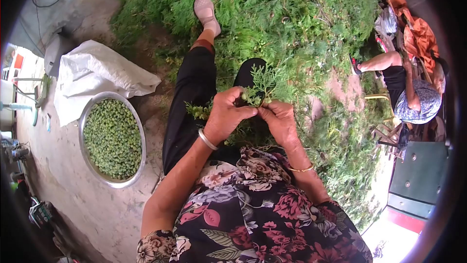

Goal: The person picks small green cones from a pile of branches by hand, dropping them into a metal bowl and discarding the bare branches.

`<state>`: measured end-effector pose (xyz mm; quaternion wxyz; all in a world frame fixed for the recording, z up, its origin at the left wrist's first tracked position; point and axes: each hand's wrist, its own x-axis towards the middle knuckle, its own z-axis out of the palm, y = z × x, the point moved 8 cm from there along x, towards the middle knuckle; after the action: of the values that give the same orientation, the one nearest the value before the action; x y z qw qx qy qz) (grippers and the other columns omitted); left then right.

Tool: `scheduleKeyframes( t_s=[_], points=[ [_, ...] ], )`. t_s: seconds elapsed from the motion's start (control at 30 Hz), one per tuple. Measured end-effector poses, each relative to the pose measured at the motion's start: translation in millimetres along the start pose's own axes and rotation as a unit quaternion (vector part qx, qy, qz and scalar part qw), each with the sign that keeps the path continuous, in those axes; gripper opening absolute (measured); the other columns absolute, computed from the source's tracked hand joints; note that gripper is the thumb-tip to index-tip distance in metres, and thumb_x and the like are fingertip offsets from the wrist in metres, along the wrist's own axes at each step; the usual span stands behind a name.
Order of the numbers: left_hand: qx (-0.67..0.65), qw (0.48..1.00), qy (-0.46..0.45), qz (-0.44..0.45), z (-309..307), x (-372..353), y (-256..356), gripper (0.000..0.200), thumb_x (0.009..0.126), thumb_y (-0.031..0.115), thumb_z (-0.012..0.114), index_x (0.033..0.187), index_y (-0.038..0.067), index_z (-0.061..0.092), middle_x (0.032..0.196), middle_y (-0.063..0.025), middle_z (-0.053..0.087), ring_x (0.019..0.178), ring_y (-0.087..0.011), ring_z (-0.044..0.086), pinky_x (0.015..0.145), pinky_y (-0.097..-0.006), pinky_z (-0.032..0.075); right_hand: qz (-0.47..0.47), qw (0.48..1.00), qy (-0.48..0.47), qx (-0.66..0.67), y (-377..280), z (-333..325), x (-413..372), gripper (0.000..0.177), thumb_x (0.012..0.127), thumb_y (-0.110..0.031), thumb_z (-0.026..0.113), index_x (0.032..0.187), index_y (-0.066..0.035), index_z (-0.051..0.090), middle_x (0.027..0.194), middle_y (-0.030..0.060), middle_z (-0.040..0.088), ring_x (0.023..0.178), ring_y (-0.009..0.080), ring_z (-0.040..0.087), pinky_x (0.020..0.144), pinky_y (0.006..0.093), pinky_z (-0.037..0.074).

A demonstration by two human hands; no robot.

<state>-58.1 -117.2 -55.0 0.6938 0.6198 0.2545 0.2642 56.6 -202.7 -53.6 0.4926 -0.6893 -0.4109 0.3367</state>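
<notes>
A green arborvitae sprig (263, 82) with flat, scaly leaves stands up between my two hands above my lap. My left hand (226, 113), with a pale bangle at its wrist, is closed around the sprig's left side, near some pale green cones. Thumb and fingers of my right hand (279, 121) pinch the stem from the other side; a thin gold bangle circles that wrist. The two thumbs almost touch. Whether loose cones lie inside the left fingers is hidden. Another leafy sprig (198, 111) lies across my dark trousers beside the left hand.
Left of me, a metal basin (82, 139) holds many small green cones. A white sack (104, 71) lies behind it. Cut evergreen branches (292, 15) cover the ground ahead and to the right. Another person (413, 88) sits at far right, near a dark green panel (418, 178).
</notes>
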Motion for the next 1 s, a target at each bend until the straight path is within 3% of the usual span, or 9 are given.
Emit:
scheduleKeyframes(
  t_s=[0.07, 0.13, 0.37, 0.47, 0.57, 0.67, 0.73, 0.83, 1.0],
  points=[
    [-0.137, 0.990, 0.022, -0.033, 2, -2, 2, 0.020, 0.073, -0.003, 0.070, 0.091, -0.004, 0.061, 0.076, -0.0020, 0.062, 0.061, -0.0056, 0.054, 0.053, -0.0202, 0.043, -0.022, 1.000, -0.001, -0.021, -7, 2, 0, 0.003, 0.078, 0.003, 0.064, 0.081, 0.003, 0.064, 0.067, 0.0037, 0.061, 0.064, 0.0063, 0.051, 0.059, 0.0244, 0.043],
    [-0.129, 0.990, 0.017, -0.049, 1, -5, 0, 0.020, 0.074, -0.002, 0.070, 0.091, -0.004, 0.061, 0.072, -0.0026, 0.061, 0.057, -0.0059, 0.053, 0.050, -0.0199, 0.042, 0.002, 0.999, -0.042, -0.032, -10, 8, -1, 0.004, 0.077, 0.003, 0.063, 0.081, 0.003, 0.064, 0.066, 0.0053, 0.062, 0.062, 0.0079, 0.053, 0.059, 0.0255, 0.044],
    [-0.083, 0.989, 0.004, -0.120, 3, -14, -6, 0.014, 0.076, -0.003, 0.066, 0.088, -0.006, 0.061, 0.058, -0.0022, 0.056, 0.045, -0.0059, 0.048, 0.041, -0.0201, 0.036, -0.022, 0.993, -0.057, -0.099, -2, 17, -6, 0.006, 0.075, 0.001, 0.064, 0.081, 0.001, 0.065, 0.069, 0.0134, 0.064, 0.060, 0.0119, 0.056, 0.059, 0.0284, 0.046],
    [-0.133, 0.982, 0.011, -0.134, -2, -15, -9, 0.012, 0.074, -0.002, 0.065, 0.085, -0.006, 0.061, 0.057, -0.0015, 0.053, 0.044, -0.0047, 0.044, 0.038, -0.0203, 0.032, -0.035, 0.992, -0.062, -0.104, -14, 20, -9, 0.006, 0.075, 0.000, 0.065, 0.081, 0.001, 0.065, 0.067, 0.0134, 0.062, 0.059, 0.0116, 0.055, 0.058, 0.0286, 0.046],
    [-0.226, 0.952, 0.157, -0.132, -40, -11, -7, 0.010, 0.071, -0.002, 0.063, 0.080, -0.003, 0.059, 0.054, -0.0001, 0.049, 0.041, -0.0051, 0.039, 0.037, -0.0198, 0.025, -0.020, 0.989, -0.068, -0.128, -10, 16, -14, 0.006, 0.075, -0.001, 0.066, 0.081, 0.001, 0.065, 0.065, 0.0102, 0.062, 0.060, 0.0099, 0.056, 0.058, 0.0276, 0.046],
    [-0.295, 0.930, 0.203, -0.083, -101, -7, 11, 0.007, 0.078, 0.000, 0.061, 0.083, -0.003, 0.058, 0.068, -0.0073, 0.057, 0.051, -0.0096, 0.050, 0.040, -0.0198, 0.034, 0.049, 0.997, -0.046, -0.034, 12, 1, -16, 0.007, 0.077, -0.003, 0.067, 0.081, 0.003, 0.065, 0.065, 0.0068, 0.063, 0.063, 0.0077, 0.057, 0.059, 0.0251, 0.046],
    [-0.295, 0.936, 0.168, -0.097, -104, -14, 29, 0.010, 0.086, 0.007, 0.057, 0.091, -0.001, 0.059, 0.079, -0.0114, 0.060, 0.059, -0.0127, 0.054, 0.043, -0.0196, 0.039, 0.068, 0.997, -0.008, 0.046, 16, -4, -14, 0.010, 0.079, -0.004, 0.067, 0.081, 0.005, 0.066, 0.068, 0.0050, 0.065, 0.065, 0.0069, 0.058, 0.061, 0.0232, 0.047],
    [-0.307, 0.942, 0.115, -0.075, -74, -20, 33, 0.012, 0.087, 0.010, 0.058, 0.092, -0.001, 0.060, 0.079, -0.0123, 0.061, 0.060, -0.0142, 0.056, 0.043, -0.0206, 0.041, 0.043, 0.999, 0.006, 0.011, 14, -3, -15, 0.010, 0.079, -0.004, 0.067, 0.081, 0.006, 0.066, 0.068, 0.0060, 0.065, 0.065, 0.0073, 0.058, 0.062, 0.0229, 0.048],
    [-0.013, 0.997, 0.051, -0.060, -9, -23, 33, 0.013, 0.078, 0.009, 0.070, 0.075, -0.002, 0.063, 0.065, -0.0049, 0.060, 0.058, -0.0101, 0.055, 0.047, -0.0230, 0.043, -0.003, 0.996, 0.015, -0.085, -3, 0, -17, 0.006, 0.078, -0.003, 0.066, 0.080, 0.003, 0.066, 0.066, 0.0073, 0.064, 0.063, 0.0067, 0.057, 0.058, 0.0239, 0.046]
  ],
)
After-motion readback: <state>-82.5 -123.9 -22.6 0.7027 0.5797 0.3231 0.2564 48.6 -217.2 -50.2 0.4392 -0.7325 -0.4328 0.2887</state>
